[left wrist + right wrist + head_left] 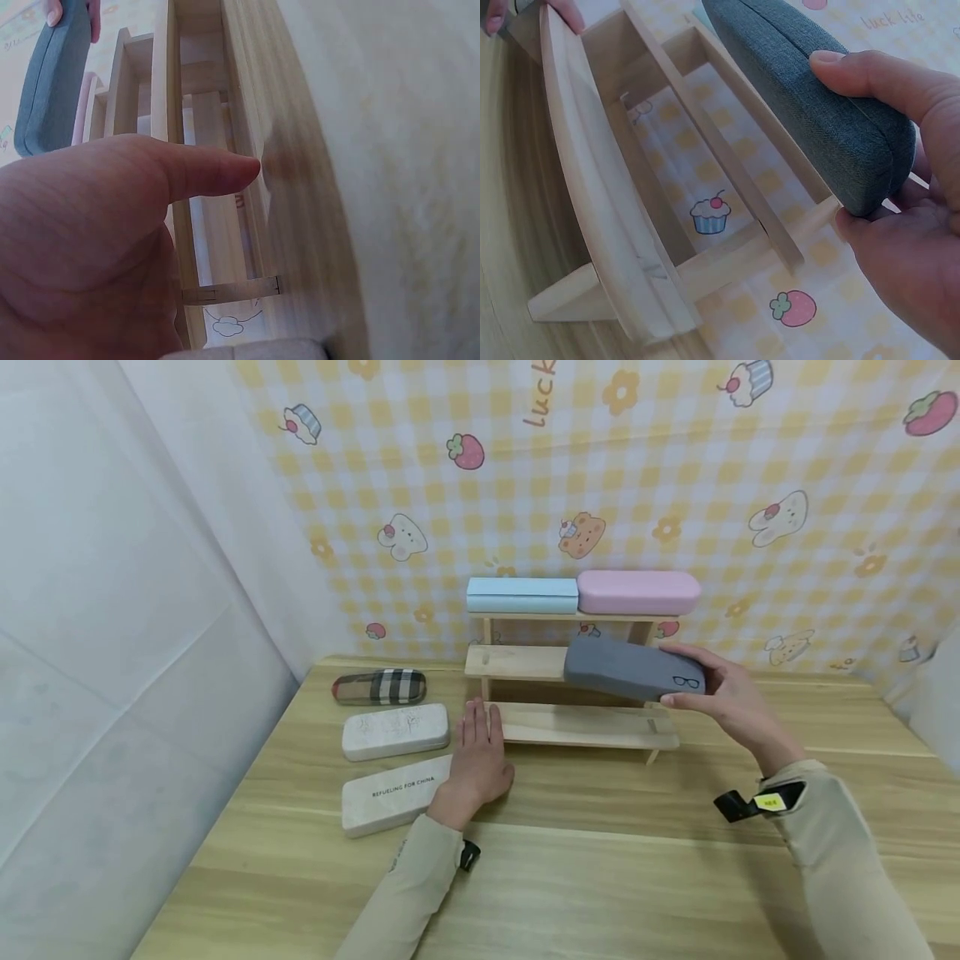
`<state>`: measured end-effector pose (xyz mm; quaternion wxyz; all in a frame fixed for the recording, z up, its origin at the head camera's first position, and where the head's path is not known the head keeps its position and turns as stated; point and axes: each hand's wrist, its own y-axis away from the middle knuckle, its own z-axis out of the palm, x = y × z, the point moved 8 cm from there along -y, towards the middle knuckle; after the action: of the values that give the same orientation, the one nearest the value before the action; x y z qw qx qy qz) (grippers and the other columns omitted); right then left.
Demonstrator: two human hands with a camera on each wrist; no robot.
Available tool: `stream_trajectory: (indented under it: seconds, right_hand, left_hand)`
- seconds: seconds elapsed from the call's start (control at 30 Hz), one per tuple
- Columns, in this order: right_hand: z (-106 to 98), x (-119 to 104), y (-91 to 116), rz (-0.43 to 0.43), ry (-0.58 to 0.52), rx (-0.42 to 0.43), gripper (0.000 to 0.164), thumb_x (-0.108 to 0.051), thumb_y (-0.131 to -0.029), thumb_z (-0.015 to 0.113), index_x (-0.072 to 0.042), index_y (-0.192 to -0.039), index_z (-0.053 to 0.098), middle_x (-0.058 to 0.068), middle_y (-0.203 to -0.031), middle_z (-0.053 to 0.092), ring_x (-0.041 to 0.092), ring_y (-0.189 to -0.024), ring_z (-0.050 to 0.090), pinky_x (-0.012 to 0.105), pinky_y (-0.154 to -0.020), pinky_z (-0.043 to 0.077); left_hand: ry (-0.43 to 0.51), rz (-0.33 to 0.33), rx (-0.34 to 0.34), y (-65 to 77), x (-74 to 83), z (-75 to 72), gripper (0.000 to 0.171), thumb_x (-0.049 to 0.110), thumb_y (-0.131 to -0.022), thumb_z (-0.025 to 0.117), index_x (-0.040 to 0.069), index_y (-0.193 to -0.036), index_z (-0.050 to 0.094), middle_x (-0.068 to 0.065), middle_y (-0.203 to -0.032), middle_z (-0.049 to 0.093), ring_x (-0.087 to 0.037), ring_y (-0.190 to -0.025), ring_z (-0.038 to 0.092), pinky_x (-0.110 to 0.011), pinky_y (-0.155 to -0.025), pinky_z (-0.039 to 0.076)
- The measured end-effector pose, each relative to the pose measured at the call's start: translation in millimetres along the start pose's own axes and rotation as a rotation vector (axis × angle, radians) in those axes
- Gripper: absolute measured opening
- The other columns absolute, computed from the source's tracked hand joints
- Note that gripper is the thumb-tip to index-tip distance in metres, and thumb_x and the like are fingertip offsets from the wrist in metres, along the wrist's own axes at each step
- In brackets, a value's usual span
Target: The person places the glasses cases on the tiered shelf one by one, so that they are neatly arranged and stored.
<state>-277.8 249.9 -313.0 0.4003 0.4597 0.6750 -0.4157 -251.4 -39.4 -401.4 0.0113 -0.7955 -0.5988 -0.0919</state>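
My right hand (723, 697) grips the right end of a grey-blue fabric glasses case (626, 668), thumb on one side and fingers on the other. In the head view the case appears at the middle tier of a small wooden stepped rack (581, 727); the right wrist view shows it close to the rack's upper part, and whether it touches is unclear. With fingers straight, my left hand (480, 760) rests against the left end of the lowest tier. On the top tier sit a light blue case (522, 596) and a pink case (637, 592), side by side.
Left of the rack, a plaid case (379, 687), a white patterned case (395, 732) and a longer white lettered case (393, 793) lie on the wooden table (600, 885). A checked cloth (480, 510) hangs close behind the rack. A white wall covering (112, 635) stands at left.
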Motion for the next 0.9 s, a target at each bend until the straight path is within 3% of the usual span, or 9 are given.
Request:
stream_trajectory:
  seconds: [0.33,0.67,0.9]
  right_hand:
    - [17,-4,-12,0.037,0.019,-0.034,0.064,-0.010,-0.082,0.072,-0.017,-0.139,0.044,0.007,-0.135,0.039,0.018,-0.110,0.047,0.018,-0.081,0.044]
    - [41,-9,-31,0.009,-0.026,-0.073,0.065,-0.011,-0.080,0.074,-0.021,-0.137,0.047,0.008,-0.130,0.043,0.022,-0.105,0.049,0.022,-0.079,0.045]
    - [55,-13,-45,0.031,0.033,-0.097,0.066,-0.020,-0.077,0.078,-0.027,-0.136,0.048,0.003,-0.128,0.047,0.021,-0.104,0.050,0.025,-0.079,0.045]
  left_hand:
    - [-0.001,0.015,0.039,1.3,0.6,-3.4,0.085,0.031,-0.090,0.058,-0.006,-0.146,0.006,-0.029,-0.150,-0.005,-0.039,-0.138,-0.003,-0.047,-0.110,0.008]
    - [-0.001,0.010,0.024,0.0,0.1,-1.1,0.084,0.031,-0.091,0.057,-0.005,-0.146,0.004,-0.028,-0.150,-0.005,-0.038,-0.138,-0.007,-0.047,-0.110,0.007]
    - [-0.014,0.000,0.011,0.7,0.5,-1.1,0.083,0.031,-0.092,0.055,-0.004,-0.147,0.003,-0.028,-0.150,-0.006,-0.037,-0.138,-0.008,-0.046,-0.110,0.006]
